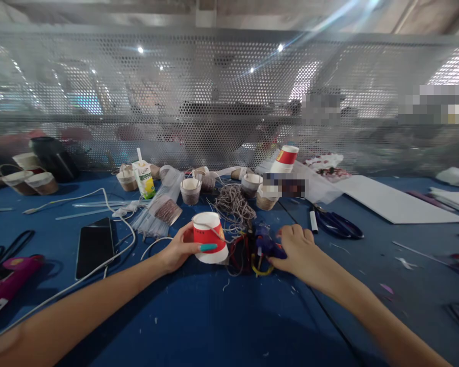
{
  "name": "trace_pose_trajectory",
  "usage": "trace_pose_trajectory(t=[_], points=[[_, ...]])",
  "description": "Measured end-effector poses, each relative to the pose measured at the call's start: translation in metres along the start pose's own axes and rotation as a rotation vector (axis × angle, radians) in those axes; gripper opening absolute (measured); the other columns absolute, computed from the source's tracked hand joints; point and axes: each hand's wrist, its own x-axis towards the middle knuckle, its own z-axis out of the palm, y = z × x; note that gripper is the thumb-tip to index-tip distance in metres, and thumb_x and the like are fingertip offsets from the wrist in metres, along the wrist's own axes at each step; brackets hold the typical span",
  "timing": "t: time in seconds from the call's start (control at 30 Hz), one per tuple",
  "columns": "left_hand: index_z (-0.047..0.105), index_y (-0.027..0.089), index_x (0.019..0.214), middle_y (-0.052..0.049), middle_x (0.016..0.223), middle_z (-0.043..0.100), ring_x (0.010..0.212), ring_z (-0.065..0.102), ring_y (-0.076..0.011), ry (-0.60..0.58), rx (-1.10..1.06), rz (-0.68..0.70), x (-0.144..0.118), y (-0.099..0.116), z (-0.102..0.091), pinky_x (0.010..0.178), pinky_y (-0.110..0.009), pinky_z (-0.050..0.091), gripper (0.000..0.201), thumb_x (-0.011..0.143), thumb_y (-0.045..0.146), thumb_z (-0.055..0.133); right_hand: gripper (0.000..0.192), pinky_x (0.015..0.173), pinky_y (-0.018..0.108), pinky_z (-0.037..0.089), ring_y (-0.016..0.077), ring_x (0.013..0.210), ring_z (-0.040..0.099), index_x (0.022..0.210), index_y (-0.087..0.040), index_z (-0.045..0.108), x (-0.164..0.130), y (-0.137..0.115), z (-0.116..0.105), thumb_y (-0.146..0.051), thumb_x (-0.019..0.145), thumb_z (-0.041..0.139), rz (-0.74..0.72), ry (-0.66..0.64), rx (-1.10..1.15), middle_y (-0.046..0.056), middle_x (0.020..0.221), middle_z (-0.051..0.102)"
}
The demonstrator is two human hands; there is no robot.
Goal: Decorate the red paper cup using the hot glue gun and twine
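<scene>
In my left hand (180, 250) is a red-and-white paper cup (206, 235), upside down, with the thumb across its side. A thin brown cord (213, 229) runs around the cup's upper part and off toward the right. My right hand (299, 251) has its fingers curled over a blue glue gun (266, 243) low on the table; part of its body is hidden by the hand. A yellow curved piece (263, 270) shows below the glue gun. Between the hands lie dark red and black items that I cannot make out. Just behind them is a heap of brown cord (235, 205).
Several cord-wrapped cups (190, 191) stand behind the hands. On the left are a phone (95, 247), a white cable (117, 252), a drink carton (144, 179) and a magenta tool (13, 280). Blue-handled scissors (338, 225) and white board (398, 199) lie right. A perforated metal screen (214, 97) closes the back.
</scene>
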Motion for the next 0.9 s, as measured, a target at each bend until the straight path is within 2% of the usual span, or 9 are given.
trace_pose_trajectory(t=[0.07,0.17,0.2,0.27,0.33,0.47,0.6,0.73,0.9], points=[[0.066,0.017,0.102,-0.006,0.096,0.073,0.092,0.066,-0.0225,0.009,-0.002,-0.001,0.000,0.000,0.000,0.089,-0.038,0.048,0.050,0.054,0.014,0.079,0.032,0.073,0.045,0.049,0.0353,0.095,0.053,0.092,-0.015,0.053,-0.004,-0.008,-0.004,-0.031,0.067,0.065,-0.063,0.038,0.110,0.016,0.097,0.055],[0.066,0.017,0.103,-0.007,0.100,0.072,0.095,0.064,-0.0232,0.014,0.015,0.009,0.000,-0.001,-0.001,0.091,-0.038,0.046,0.051,0.054,0.015,0.080,0.038,0.084,0.048,0.047,0.0332,0.109,0.047,0.112,-0.017,0.047,-0.011,-0.028,-0.009,-0.035,0.080,0.055,-0.220,0.121,0.283,0.015,0.113,0.053],[0.065,0.017,0.104,-0.007,0.100,0.072,0.096,0.064,-0.0232,0.020,0.027,0.018,0.000,-0.001,-0.001,0.091,-0.038,0.046,0.051,0.055,0.015,0.080,0.037,0.085,0.047,0.047,0.0319,0.113,0.045,0.115,-0.018,0.045,-0.013,-0.036,-0.010,-0.034,0.083,0.052,-0.285,0.080,0.325,0.015,0.115,0.052],[0.065,0.017,0.104,-0.007,0.100,0.072,0.095,0.064,-0.0226,0.034,0.051,0.038,0.000,-0.002,-0.002,0.091,-0.037,0.046,0.049,0.056,0.016,0.080,0.036,0.084,0.044,0.048,0.0281,0.108,0.049,0.114,-0.018,0.045,-0.013,-0.050,-0.010,-0.034,0.083,0.053,-0.371,0.024,0.398,0.014,0.112,0.053],[0.065,0.017,0.103,-0.007,0.100,0.072,0.094,0.064,-0.0225,0.043,0.061,0.050,0.001,-0.002,-0.001,0.090,-0.037,0.046,0.049,0.057,0.019,0.081,0.029,0.078,0.041,0.050,0.0247,0.097,0.053,0.107,-0.016,0.047,-0.009,-0.060,-0.008,-0.033,0.083,0.053,-0.434,0.033,0.423,0.013,0.103,0.055],[0.065,0.017,0.102,-0.009,0.103,0.071,0.098,0.063,-0.0251,0.069,0.053,0.056,0.001,-0.002,0.002,0.092,-0.039,0.045,0.052,0.054,0.025,0.083,0.010,0.072,0.041,0.046,0.0237,0.081,0.048,0.086,-0.016,0.050,0.002,-0.074,0.003,-0.025,0.084,0.046,-0.624,0.255,0.271,0.011,0.085,0.056],[0.066,0.018,0.100,-0.007,0.102,0.071,0.098,0.063,-0.0233,0.082,0.060,0.064,0.000,0.000,0.004,0.093,-0.038,0.043,0.051,0.053,0.022,0.083,0.011,0.067,0.039,0.043,0.0227,0.074,0.043,0.077,-0.018,0.047,0.005,-0.080,0.012,-0.016,0.084,0.039,-0.669,0.398,0.222,0.010,0.076,0.053],[0.065,0.018,0.102,-0.008,0.102,0.071,0.099,0.063,-0.0256,0.061,0.106,0.043,-0.001,0.001,0.004,0.094,-0.042,0.042,0.051,0.054,0.020,0.082,0.018,0.068,0.037,0.042,0.0210,0.074,0.044,0.075,-0.020,0.044,0.001,-0.075,0.015,-0.017,0.089,0.033,-0.629,0.386,0.544,0.007,0.075,0.052],[0.064,0.019,0.105,-0.009,0.108,0.069,0.104,0.061,-0.0266,0.030,0.141,0.019,-0.001,0.002,0.005,0.097,-0.044,0.040,0.055,0.053,0.016,0.082,0.031,0.059,0.032,0.042,0.0171,0.064,0.048,0.069,-0.020,0.048,-0.005,-0.065,0.016,-0.033,0.092,0.033,-0.535,0.127,1.176,0.004,0.070,0.050]])
